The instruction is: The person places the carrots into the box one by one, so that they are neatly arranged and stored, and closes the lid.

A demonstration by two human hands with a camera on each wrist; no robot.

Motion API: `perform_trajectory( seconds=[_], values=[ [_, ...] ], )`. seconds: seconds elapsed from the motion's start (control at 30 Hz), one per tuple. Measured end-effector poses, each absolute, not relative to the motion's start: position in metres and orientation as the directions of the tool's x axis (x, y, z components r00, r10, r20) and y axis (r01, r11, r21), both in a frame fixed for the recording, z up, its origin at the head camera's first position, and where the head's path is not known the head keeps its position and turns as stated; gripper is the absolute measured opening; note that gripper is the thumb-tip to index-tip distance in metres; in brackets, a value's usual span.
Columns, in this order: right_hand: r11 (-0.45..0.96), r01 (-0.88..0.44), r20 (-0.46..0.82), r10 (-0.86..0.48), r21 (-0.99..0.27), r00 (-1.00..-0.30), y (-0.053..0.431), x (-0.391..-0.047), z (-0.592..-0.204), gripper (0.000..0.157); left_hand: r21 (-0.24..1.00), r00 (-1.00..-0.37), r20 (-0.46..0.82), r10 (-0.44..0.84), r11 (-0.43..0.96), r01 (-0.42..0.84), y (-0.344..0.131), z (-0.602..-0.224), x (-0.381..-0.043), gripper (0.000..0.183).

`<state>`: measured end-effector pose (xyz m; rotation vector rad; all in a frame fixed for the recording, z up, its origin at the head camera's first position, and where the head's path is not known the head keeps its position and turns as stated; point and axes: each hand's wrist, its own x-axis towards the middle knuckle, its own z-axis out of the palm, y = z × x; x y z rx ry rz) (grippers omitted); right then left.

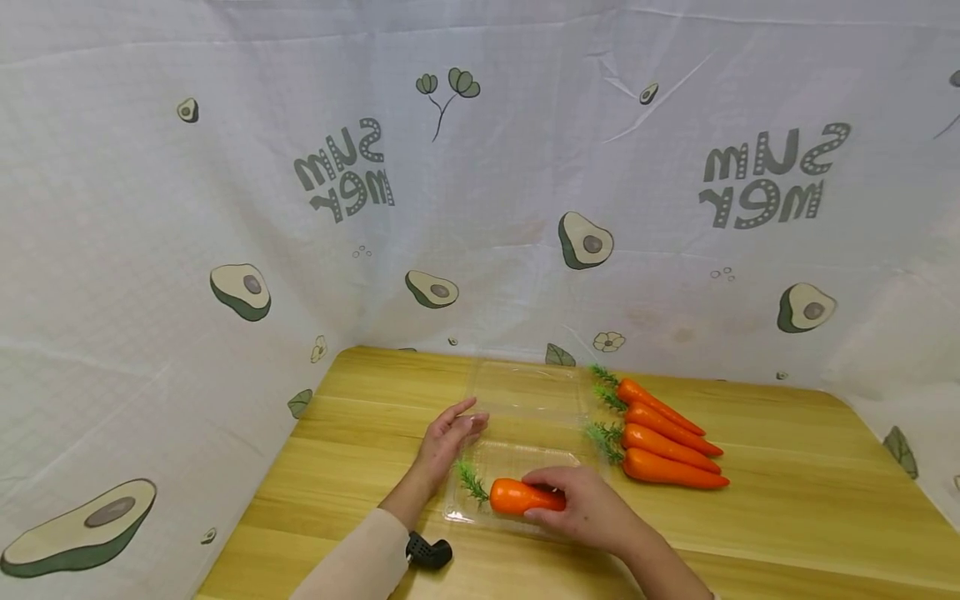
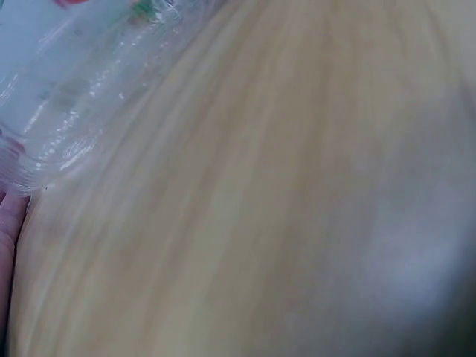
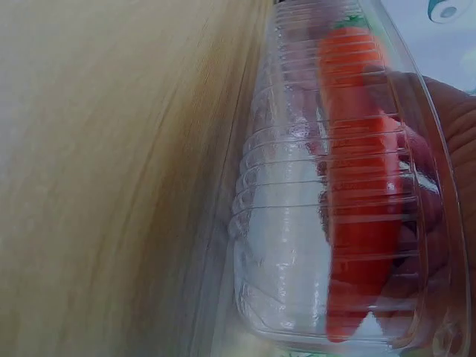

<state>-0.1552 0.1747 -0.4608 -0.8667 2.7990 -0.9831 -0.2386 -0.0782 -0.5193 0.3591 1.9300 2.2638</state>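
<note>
Cloth sleeve [image 1: 362, 557] bottom left-of-centre; left hand [image 1: 444, 442], fingers loosely extended, touching clear ribbed plastic box [image 1: 517, 457]; right hand [image 1: 583, 506] grips glossy tapered carrot [image 1: 513, 497].

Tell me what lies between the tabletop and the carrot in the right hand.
The clear plastic container: the right wrist view shows its ribbed wall between the tabletop and the carrot that the right hand holds.

Head camera high, facing forward and down over table [image 1: 787, 533], wrist cameras close, all sharing clear container [image 1: 521, 457]
</note>
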Motion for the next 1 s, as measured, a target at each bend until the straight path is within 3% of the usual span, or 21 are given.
perform_trajectory(
  seconds=[0.6,1.0],
  values=[
    [0.637,-0.422,0.045,-0.52,-0.645,-0.853,0.174,-0.156,-0.46,0.037,0.981,-0.967,0.069,0.245,-0.195,0.021,-0.077,-0.519,-0.237,0.051],
    [0.571,-0.392,0.143,-0.431,-0.722,-0.891,0.184,-0.153,-0.459,0.037,0.981,-0.962,0.087,0.257,-0.193,0.037,-0.078,-0.522,-0.239,0.051]
  ],
)
